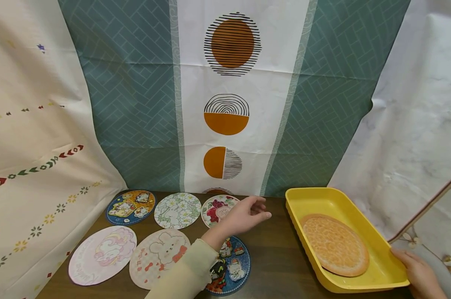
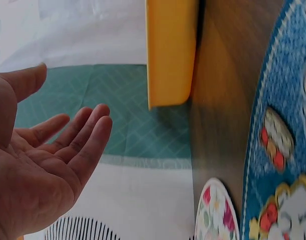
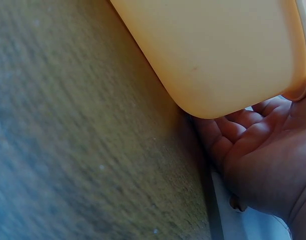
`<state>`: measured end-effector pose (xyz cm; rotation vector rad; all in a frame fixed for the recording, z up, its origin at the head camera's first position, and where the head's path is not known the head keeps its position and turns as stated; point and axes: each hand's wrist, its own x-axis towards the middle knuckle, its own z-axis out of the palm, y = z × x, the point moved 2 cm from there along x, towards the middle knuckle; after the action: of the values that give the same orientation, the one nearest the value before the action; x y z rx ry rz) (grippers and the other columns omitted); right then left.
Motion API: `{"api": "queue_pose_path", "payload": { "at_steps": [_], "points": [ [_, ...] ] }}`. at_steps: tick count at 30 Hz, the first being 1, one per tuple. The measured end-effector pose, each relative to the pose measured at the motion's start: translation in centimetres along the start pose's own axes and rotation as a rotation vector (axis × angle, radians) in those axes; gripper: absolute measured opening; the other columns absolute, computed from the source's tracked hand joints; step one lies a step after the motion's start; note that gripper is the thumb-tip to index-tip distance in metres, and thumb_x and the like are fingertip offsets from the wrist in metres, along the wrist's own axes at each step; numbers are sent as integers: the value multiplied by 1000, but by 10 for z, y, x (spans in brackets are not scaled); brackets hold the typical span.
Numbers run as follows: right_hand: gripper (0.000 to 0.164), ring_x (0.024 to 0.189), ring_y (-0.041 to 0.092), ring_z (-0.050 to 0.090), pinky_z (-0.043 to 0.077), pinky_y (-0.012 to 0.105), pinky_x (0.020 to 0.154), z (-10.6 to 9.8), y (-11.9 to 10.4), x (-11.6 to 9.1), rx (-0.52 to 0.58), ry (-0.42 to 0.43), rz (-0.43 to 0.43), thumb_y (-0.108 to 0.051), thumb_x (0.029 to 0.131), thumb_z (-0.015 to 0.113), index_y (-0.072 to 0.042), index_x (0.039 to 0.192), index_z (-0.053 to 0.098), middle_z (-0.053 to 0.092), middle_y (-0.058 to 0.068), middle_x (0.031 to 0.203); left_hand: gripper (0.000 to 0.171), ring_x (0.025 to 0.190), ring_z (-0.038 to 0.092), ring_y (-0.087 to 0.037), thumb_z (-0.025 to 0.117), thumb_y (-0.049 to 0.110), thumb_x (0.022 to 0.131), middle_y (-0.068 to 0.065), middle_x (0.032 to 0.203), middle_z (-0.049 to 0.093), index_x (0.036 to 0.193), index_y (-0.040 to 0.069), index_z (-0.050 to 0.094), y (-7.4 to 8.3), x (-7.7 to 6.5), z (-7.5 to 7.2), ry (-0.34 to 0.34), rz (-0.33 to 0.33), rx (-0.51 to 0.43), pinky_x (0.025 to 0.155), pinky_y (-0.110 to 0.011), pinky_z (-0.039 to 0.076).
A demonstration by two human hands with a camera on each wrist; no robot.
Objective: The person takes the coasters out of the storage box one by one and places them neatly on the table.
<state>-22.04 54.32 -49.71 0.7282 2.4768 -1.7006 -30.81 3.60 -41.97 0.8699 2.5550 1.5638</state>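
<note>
My left hand (image 1: pixel 244 214) hovers in front of a round mat with red flowers (image 1: pixel 215 207), fingers relaxed and thumb apart. Its palm (image 2: pixel 47 165) holds nothing in the left wrist view. At the right, a yellow tray (image 1: pixel 324 201) stands on the dark wooden table (image 1: pixel 274 249). Inside it lies a tan round mat (image 1: pixel 335 245) printed like a baked flatbread. My right hand (image 1: pixel 419 272) grips the tray's near right side, and its fingers (image 3: pixel 230 132) curl against the tray's outer wall in the right wrist view.
Several round mats lie on the table's left: an orange-and-blue one (image 1: pixel 131 207), a green floral one (image 1: pixel 177 211), a pink unicorn one (image 1: pixel 103 255), a bunny one (image 1: pixel 154 257) and a denim-blue one (image 1: pixel 236 270) partly under my left sleeve. Patterned cloth (image 1: pixel 135 104) hangs behind.
</note>
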Motion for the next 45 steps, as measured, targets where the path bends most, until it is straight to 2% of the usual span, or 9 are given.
{"api": "queue_pose_path", "payload": {
  "at_steps": [4,11,16,19,24,27,32,37,45],
  "points": [
    [55,70,25,63,57,39,64,0,0,-1,0,-1,5,-45,109,31,7,107,51,60,5,80,55,108,64,-14,70,45,96,-3,121,67,139,13,58,7,4,11,-17,-2,-13,93,-27,53],
    [63,73,25,64,57,40,66,0,-1,0,-11,-28,-5,-46,109,30,14,118,46,62,5,84,58,113,64,-15,69,49,95,-3,126,65,141,16,56,15,14,30,-22,10,25,96,-27,52],
    [62,72,25,64,57,40,65,0,-1,0,-20,-35,-6,-45,109,29,14,117,47,61,6,83,61,113,62,-11,69,50,95,1,127,64,143,14,55,16,20,42,-35,37,40,97,-26,51],
    [61,71,25,63,57,40,64,0,-2,-1,-19,-20,1,-46,109,30,12,114,49,61,6,81,59,113,62,-10,69,49,96,0,127,63,142,14,56,17,24,50,-46,54,2,97,-25,51],
    [56,70,25,63,57,39,64,-1,-2,-2,4,9,23,-46,108,34,6,103,54,60,4,79,55,112,63,-9,71,46,96,0,125,65,140,16,57,22,31,64,-56,56,-125,94,-22,51],
    [53,70,25,62,57,39,64,0,-1,-3,14,33,51,-47,108,36,2,100,53,60,4,79,55,112,64,-12,71,43,96,2,123,65,140,14,57,26,35,72,-55,65,-141,93,-20,51],
    [55,70,25,62,56,40,64,2,0,-3,25,71,75,-50,107,39,3,102,51,59,5,80,57,112,64,-11,71,44,96,4,122,65,140,12,57,32,39,82,-57,70,-107,94,-20,51],
    [56,71,26,63,57,41,65,2,-2,-3,34,35,59,-50,107,37,5,106,51,61,5,80,59,113,63,-10,70,49,95,6,124,65,141,15,57,37,42,91,-76,46,-56,95,-23,51],
    [51,68,25,61,56,39,61,3,-2,-4,19,94,70,-46,107,37,2,97,52,58,5,77,62,122,56,-4,65,56,95,13,131,59,145,20,53,39,46,113,-137,77,154,98,-22,48]
  ]
}}
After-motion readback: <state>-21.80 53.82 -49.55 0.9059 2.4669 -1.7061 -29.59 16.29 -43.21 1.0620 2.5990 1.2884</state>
